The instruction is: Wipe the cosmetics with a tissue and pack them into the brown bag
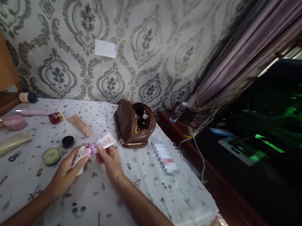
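Note:
Both my hands grip one white squeeze tube (92,150) with pink and purple print, held slantwise above the cloth. My left hand (68,170) wraps round its lower left end. My right hand (111,162) pinches it further up, near the flat end that points to the upper right. Beyond them stands a brown cosmetic bag (131,125), unzipped, with small items inside. Left of my hands lie a round pot of greenish balm (51,156), a black lid (67,141) and a beige tube (79,124).
Along the table's left lie a yellowish tube (4,147), a pink bottle (14,123), a red-and-gold jar (55,117) and a dark-capped bottle (28,97). A blurred-out item (165,157) rests right of the bag. Beyond the cloth's right edge are a clear bottle (178,112), cables and a dark computer case (274,151).

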### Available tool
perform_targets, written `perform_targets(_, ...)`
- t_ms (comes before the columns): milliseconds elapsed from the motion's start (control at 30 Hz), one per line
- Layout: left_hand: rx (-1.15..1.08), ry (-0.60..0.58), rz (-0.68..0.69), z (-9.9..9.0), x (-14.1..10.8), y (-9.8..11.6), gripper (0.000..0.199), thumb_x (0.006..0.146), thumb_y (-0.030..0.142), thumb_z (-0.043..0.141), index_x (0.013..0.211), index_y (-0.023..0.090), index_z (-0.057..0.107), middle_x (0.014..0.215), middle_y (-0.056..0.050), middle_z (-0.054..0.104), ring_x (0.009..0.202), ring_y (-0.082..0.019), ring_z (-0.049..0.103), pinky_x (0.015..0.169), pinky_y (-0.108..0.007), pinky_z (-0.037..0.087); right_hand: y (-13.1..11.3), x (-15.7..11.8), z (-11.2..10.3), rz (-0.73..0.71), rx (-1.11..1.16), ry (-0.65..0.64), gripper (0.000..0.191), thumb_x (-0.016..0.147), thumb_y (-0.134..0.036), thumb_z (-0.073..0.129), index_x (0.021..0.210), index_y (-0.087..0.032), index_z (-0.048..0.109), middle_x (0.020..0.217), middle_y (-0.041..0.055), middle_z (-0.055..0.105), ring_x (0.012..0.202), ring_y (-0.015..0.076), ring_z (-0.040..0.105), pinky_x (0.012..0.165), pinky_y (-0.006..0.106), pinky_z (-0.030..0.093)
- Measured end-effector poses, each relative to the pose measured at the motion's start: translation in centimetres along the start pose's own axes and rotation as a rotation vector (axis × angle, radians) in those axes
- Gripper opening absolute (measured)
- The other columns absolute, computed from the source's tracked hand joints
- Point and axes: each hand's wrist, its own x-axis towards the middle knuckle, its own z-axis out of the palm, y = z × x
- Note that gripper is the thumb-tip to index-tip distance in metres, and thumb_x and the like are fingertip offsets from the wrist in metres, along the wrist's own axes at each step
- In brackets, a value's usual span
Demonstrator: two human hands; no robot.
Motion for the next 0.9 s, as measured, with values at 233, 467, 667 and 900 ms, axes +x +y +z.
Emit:
perform_targets(233,0.073,-0.142,0.034,1.4,0.5,1.0,0.038,0.085,0.052,0.063,0.110,0.023,0.058,0.086,-0.001,0.068,0.073,-0.019,0.060,0.061,-0.025,0.048,-3.3,-0.4,-3.4,-0.048,0.117,0.101,0.042,0.065,-0.055,0.082,0.074,-0.017,0.066,0.063,-0.0023,0.058,0.051,0.0083,0.047,0.046,0.022,0.033)
perform_targets(467,0.007,-0.294,-0.003,4.3,1.7,2.9,0.040,0.086,0.056,0.061,0.108,0.022,0.055,0.081,0.002,0.063,0.061,-0.013,0.051,0.050,-0.020,0.042,-5.8,-1.4,-5.7,-0.108,0.154,0.129,0.037,0.071,-0.049,0.082,0.077,-0.015,0.069,0.065,-0.0017,0.060,0.054,0.0079,0.051,0.047,0.020,0.037)
perform_targets(667,-0.234,-0.352,-0.151,7.5,3.0,4.6,0.054,0.080,0.065,0.064,0.109,0.020,0.058,0.076,-0.001,0.067,0.050,-0.008,0.046,0.041,-0.016,0.034,-7.8,-1.7,-8.3,-0.182,0.089,0.129,0.032,0.076,-0.046,0.080,0.082,-0.016,0.071,0.064,-0.0012,0.063,0.055,0.0086,0.054,0.050,0.020,0.041)
perform_targets(900,-0.543,-0.308,-0.325,11.3,4.7,6.3,0.060,0.063,0.061,0.082,0.100,0.018,0.061,0.069,0.000,0.066,0.062,-0.014,0.064,0.039,-0.013,0.033,-9.7,-1.6,-11.9,-0.252,0.007,0.171,0.031,0.079,-0.043,0.078,0.092,-0.017,0.070,0.066,-0.0001,0.068,0.055,0.0111,0.061,0.051,0.021,0.046)
